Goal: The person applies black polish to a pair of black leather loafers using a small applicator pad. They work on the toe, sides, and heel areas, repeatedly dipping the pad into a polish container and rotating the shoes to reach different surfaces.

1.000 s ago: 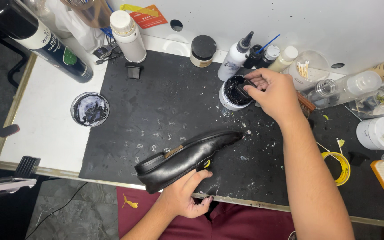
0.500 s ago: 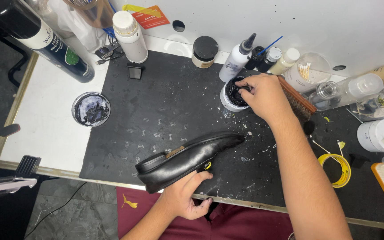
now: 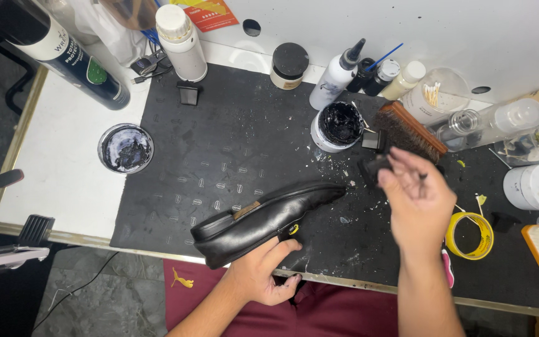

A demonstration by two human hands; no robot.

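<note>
While the shoe lies on its side:
Left hand (image 3: 262,269): clamped under black loafer (image 3: 263,218).
Right hand (image 3: 416,195): fingers pinched on small dark applicator (image 3: 374,166), near open polish jar (image 3: 337,126).

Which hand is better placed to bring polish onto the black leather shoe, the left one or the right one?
Probably the right hand: it hovers free above the mat, its fingers pinching a small dark applicator, near the open round jar of black polish. The left hand is busy gripping the black leather shoe.
</note>
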